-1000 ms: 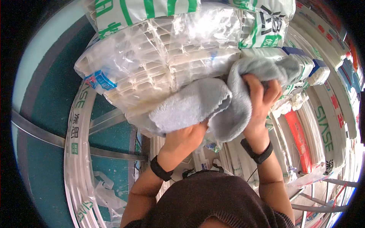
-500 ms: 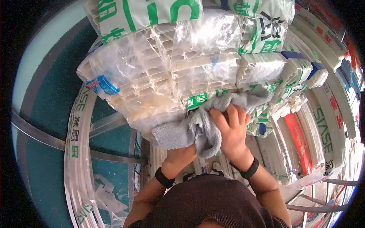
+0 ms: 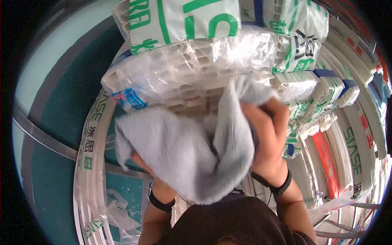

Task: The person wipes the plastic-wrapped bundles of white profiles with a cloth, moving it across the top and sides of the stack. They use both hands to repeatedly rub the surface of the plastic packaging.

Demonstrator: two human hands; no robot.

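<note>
A fluffy grey cloth [image 3: 175,151] hangs spread in front of me, slightly smeared by motion. My right hand [image 3: 271,143] is closed on its right part, with bent fingers gripping the fabric. At its left side is my left hand [image 3: 160,185], mostly hidden behind the cloth. One or two fingers show at the left edge, closed on the fabric. Just beyond the cloth rises a stack of white hollow profiles [image 3: 183,61] in clear plastic wrap, with their ends facing me. The cloth covers the lower part of this stack.
Green-lettered white wrapping [image 3: 183,20] covers the top bundle. Long wrapped profiles [image 3: 90,163] run along the left side, beside a metal bar [image 3: 49,141]. More bundles lie at the right, with a red strip [image 3: 326,163] among them and metal rack bars [image 3: 343,234] below.
The cloth has gone from bunched against the stack to spread wide and nearer to me. My hands have moved farther apart, the left one to the left. The view has shifted slightly.
</note>
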